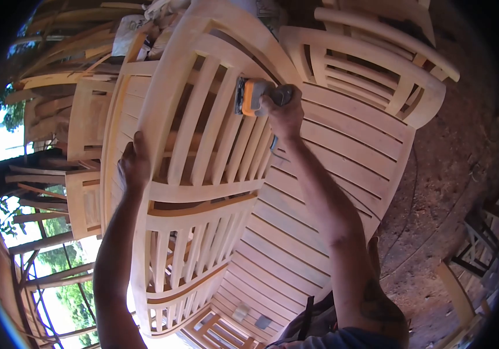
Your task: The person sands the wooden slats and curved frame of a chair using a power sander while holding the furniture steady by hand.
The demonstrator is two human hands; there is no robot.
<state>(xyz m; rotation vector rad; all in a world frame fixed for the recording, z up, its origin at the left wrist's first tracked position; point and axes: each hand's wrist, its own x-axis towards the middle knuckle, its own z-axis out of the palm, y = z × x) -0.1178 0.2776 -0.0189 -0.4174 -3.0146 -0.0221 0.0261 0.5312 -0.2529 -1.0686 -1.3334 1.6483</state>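
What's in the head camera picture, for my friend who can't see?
A person's right hand holds an orange handheld power tool, likely a sander, at the slatted back of a wooden bench, while the left hand rests on its edge. More slatted wooden furniture stands nearby.

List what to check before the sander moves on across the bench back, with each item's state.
1. Sander held in the right hand: ok.
2. Left hand at the bench back, away from the sander: ok.
3. Sanding face flat on the wood: cannot tell.
4. Gloves worn: not ok, both hands are bare.
5. Seat free of loose items: not ok, two small pieces lie on it.
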